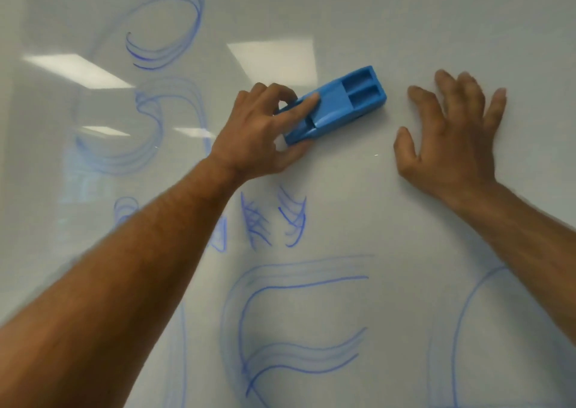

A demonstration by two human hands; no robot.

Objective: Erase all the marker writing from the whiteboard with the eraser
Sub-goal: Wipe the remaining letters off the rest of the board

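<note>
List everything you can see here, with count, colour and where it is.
whiteboard: one, white and glossy, fills the view
eraser: one, blue, on the board near the upper middle
marker writing: many blue strokes, blurred, at left, below the middle and at the lower right
light reflections: several, white, upper left and middle of the board
left hand: one, grips the eraser's near end
right hand: one, fingers spread at the board right of the eraser

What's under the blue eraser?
The eraser lies against the whiteboard, held by the left hand. Around it the board shows no blue marks. The patch beneath it is covered, so any writing there cannot be seen.
</note>
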